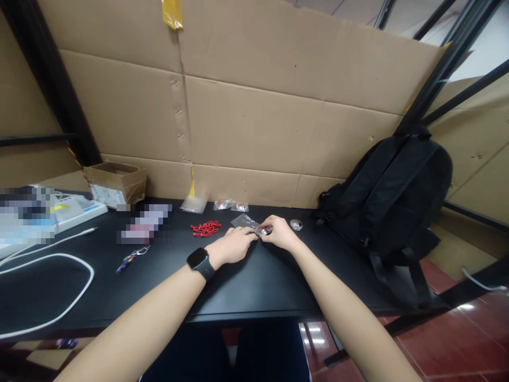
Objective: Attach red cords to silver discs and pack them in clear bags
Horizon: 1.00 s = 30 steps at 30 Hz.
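Over the black table, both my hands meet at a small clear plastic bag (243, 220). My left hand (234, 245), below a dark smartwatch (200, 262), has its fingers closed at the bag's near edge. A small round shiny thing with red on it (264, 229) is pinched in the fingers of my right hand (279, 232), at the bag's opening. Left of the bag lies a pile of red cord loops (205, 228). Behind it are two filled clear packets (223, 204) and a stack of clear bags (194, 203). Another round clear piece (296, 225) rests to the right.
A black backpack (392, 196) leans at the right. An open cardboard box (117, 183) stands at the back left, near a white cable (89, 270) and a keychain (131, 260). Cardboard panels (254, 127) wall off the table's back.
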{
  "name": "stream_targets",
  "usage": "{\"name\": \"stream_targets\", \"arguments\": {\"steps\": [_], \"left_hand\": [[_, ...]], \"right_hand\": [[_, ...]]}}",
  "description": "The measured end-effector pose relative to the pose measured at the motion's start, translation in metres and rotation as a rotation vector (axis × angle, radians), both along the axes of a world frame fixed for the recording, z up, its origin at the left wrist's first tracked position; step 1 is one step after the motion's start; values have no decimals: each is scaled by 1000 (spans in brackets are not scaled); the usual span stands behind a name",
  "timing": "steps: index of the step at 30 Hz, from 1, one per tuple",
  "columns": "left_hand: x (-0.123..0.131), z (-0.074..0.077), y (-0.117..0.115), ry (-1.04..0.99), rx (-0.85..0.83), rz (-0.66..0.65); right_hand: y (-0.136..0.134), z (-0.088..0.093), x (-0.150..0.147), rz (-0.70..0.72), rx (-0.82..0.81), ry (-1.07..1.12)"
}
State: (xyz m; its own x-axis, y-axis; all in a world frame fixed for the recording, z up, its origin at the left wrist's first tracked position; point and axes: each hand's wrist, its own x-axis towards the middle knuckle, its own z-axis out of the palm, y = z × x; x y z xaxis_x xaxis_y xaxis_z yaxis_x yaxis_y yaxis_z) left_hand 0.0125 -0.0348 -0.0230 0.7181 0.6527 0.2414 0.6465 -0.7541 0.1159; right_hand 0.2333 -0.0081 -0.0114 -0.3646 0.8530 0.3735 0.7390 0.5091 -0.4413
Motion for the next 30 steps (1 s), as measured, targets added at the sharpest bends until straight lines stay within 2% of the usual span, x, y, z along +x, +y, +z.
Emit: {"name": "stream_targets", "arguments": {"steps": [4,9,14,18,22,26,30], "left_hand": [[-1,0,1,1,-31,9],[-3,7,-1,3,-115,30],[-6,12,-4,15,-180,20],[-9,8,0,12,-202,16],[-12,6,4,33,-227,5],[-14,12,5,78,-247,-2],[-17,17,5,96,-242,-1]], "right_hand": [[3,-5,1,21,-45,129],[6,-10,9,159,-138,274],[7,-11,10,163,-153,293],[6,-12,3,131,-162,311],[4,-12,-6,95,-81,259],[1,-11,-14,72,67,204],[-1,-10,-13,189,-32,224]]}}
